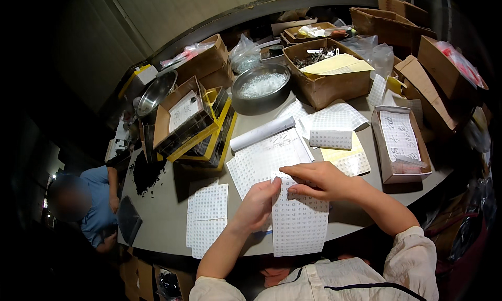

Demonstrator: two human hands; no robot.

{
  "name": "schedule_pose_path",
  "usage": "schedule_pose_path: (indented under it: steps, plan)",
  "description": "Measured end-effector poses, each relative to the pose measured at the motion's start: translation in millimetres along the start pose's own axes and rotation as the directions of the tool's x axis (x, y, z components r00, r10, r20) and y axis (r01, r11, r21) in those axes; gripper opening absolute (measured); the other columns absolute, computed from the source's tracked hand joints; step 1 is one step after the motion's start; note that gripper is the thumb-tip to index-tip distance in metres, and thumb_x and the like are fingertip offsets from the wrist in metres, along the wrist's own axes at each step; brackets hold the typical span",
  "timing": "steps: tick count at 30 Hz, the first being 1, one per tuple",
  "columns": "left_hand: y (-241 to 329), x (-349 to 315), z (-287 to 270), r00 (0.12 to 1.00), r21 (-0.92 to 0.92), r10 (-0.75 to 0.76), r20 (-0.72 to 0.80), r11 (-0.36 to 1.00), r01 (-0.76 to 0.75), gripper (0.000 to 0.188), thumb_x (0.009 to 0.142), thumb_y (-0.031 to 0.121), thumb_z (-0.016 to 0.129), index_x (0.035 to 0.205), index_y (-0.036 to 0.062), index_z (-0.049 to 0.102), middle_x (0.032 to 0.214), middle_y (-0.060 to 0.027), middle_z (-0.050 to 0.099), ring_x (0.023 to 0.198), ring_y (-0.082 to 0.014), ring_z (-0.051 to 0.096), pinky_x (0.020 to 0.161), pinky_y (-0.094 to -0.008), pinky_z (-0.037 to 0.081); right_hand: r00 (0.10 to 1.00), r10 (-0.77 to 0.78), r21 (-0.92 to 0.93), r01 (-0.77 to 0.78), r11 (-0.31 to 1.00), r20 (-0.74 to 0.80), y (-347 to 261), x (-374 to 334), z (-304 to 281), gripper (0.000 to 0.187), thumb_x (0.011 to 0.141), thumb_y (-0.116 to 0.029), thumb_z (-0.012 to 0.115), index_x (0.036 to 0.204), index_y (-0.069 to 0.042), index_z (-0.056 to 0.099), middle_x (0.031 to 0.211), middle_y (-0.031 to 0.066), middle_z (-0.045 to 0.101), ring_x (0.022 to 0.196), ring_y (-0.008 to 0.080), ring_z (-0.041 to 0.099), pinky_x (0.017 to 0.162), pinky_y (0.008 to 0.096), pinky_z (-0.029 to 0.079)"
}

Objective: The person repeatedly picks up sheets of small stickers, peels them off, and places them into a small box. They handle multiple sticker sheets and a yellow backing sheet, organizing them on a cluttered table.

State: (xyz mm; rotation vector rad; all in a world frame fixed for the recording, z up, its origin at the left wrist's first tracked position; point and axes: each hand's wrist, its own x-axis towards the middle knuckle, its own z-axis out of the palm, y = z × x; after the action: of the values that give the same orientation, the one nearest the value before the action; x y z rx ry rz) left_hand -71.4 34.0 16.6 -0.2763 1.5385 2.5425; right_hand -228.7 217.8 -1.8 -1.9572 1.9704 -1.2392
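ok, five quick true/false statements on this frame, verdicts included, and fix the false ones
1. The left hand holds the edge of a printed sheet. True.
2. The right hand is inside a box. False: the right hand is over that sheet.
3. A pale yellow sheet lies across an open cardboard box. True.
4. The central round bowl holds black pieces. False: that bowl holds whitish pieces.
5. A black pile lies on the table's left side. True.
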Motion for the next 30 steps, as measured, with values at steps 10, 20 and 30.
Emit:
schedule_pose_path:
  steps: [10, 20, 30]
  plan:
    - [9, -6, 5, 1.0, 0.027, -0.01, 0.008, 1.0, 0.01, 0.033, 0.101, 0.017, 0.059, 0.12, -0.009, 0.061, 0.115, -0.0144, 0.068, 0.1, -0.0182, 0.067, 0.089, -0.032, 0.054, 0.989, 0.117, 0.087, -0.125, 0.988, 0.09, 7, -5, 10, 0.05, 0.089, -0.016, 0.063, 0.138, -0.009, 0.057, 0.09, 0.0217, 0.07, 0.078, 0.0376, 0.069, 0.07, 0.0415, 0.055]
    - [9, 2, -6, 0.88, 0.66, 0.432, -0.198, 0.722, -0.206, 0.02, 0.092, 0.013, 0.071, 0.107, -0.0012, 0.07, 0.096, -0.0077, 0.071, 0.085, -0.0114, 0.065, 0.071, -0.0248, 0.052, 0.97, 0.209, 0.182, -0.229, 0.956, 0.124, 4, 0, 3, 0.028, 0.094, -0.016, 0.057, 0.12, -0.008, 0.065, 0.087, 0.0186, 0.07, 0.074, 0.0338, 0.069, 0.07, 0.0386, 0.054]
    - [5, 1, -3, 0.86, 0.514, 0.419, -0.292, 0.827, -0.228, 0.014, 0.09, 0.007, 0.074, 0.099, -0.0011, 0.068, 0.085, -0.005, 0.069, 0.072, -0.0102, 0.065, 0.06, -0.0218, 0.051, 0.98, 0.19, 0.293, -0.167, 0.942, -0.054, 10, -1, 13, 0.033, 0.088, -0.009, 0.059, 0.12, -0.003, 0.064, 0.097, 0.0173, 0.07, 0.082, 0.0313, 0.069, 0.076, 0.0366, 0.054]
